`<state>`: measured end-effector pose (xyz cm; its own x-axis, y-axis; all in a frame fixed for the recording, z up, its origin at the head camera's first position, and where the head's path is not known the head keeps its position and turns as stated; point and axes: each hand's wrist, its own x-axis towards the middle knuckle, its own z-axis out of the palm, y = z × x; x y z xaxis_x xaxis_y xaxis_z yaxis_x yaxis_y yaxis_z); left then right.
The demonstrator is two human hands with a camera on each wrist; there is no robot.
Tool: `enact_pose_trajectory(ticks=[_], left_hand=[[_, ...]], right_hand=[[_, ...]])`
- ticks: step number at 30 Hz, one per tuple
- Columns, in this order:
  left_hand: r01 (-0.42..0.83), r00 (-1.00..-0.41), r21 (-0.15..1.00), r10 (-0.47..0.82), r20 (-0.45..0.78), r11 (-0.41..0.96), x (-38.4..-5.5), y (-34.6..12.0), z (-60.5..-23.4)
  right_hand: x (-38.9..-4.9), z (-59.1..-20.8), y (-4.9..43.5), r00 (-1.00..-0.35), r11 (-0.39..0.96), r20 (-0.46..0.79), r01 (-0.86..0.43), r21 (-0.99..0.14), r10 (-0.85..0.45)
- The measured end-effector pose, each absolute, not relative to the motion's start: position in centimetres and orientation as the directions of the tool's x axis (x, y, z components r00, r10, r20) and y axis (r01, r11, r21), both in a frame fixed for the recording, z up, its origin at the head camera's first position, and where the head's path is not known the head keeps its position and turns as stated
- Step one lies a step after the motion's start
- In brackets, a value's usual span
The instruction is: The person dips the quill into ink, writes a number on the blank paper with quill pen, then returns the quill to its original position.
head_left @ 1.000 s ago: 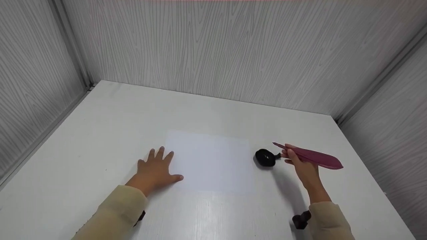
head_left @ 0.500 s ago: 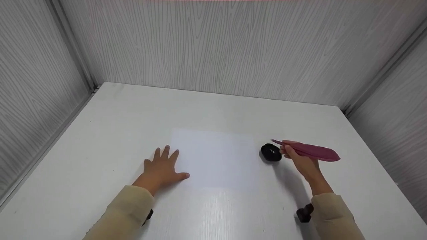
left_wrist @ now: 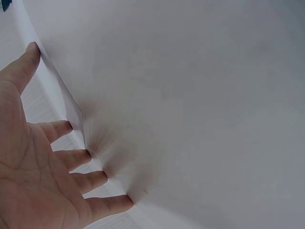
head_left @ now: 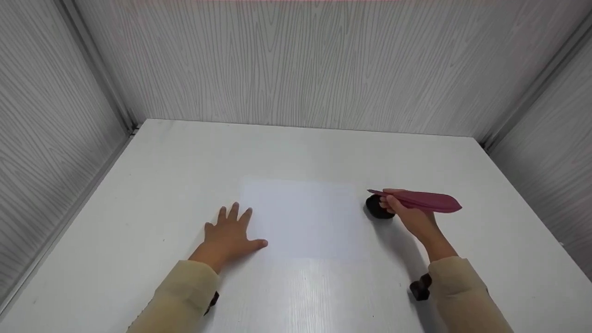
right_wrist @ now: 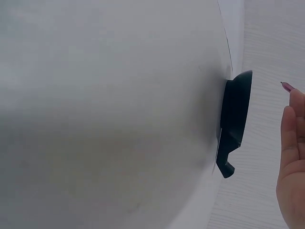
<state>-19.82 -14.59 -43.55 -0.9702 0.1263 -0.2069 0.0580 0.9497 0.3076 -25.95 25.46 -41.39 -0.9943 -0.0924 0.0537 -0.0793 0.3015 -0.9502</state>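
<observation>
My left hand (head_left: pixel 227 238) rests on the table with fingers spread, its thumb and fingertips at the left edge of a white sheet of paper (head_left: pixel 305 217). In the left wrist view, the fingertips (left_wrist: pixel 108 205) touch the surface. My right hand (head_left: pixel 414 219) pinches a maroon feather-shaped quill pen (head_left: pixel 430 202) near its lower shaft, the tip pointing left. Below the pen tip stands a small black dish (head_left: pixel 377 210), partly hidden by the fingers. Seen from the right wrist, the black dish (right_wrist: pixel 236 112) has a short bent handle, and the pen tip (right_wrist: pixel 287 87) is raised above it.
The white table (head_left: pixel 305 152) is bounded by grey wood-grain panels (head_left: pixel 296 64) at the back and on both sides. A black wrist device (head_left: pixel 420 287) shows beneath the right sleeve (head_left: pixel 462 296). The dish stands just right of the paper.
My right hand has moved left and forward with the quill pen, now covering part of the dish and its handle. The left hand keeps its place on the paper's edge; the head view has shifted slightly.
</observation>
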Motion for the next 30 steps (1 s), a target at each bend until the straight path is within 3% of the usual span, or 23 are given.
enact_pose_trajectory(ticks=[21, 30], left_hand=[[0.049, -0.966, 0.296, 0.121, -0.227, 0.954, -20.1, -14.6, -43.9], [0.057, -0.966, 0.283, 0.125, -0.226, 0.957, -20.0, -14.6, -43.8]], right_hand=[[-26.4, -41.7, 23.1, -0.99, 0.303, -0.061, 0.021, -0.953, -0.125], [-26.5, -41.8, 21.9, -0.983, 0.242, -0.119, 0.083, -0.967, -0.14]])
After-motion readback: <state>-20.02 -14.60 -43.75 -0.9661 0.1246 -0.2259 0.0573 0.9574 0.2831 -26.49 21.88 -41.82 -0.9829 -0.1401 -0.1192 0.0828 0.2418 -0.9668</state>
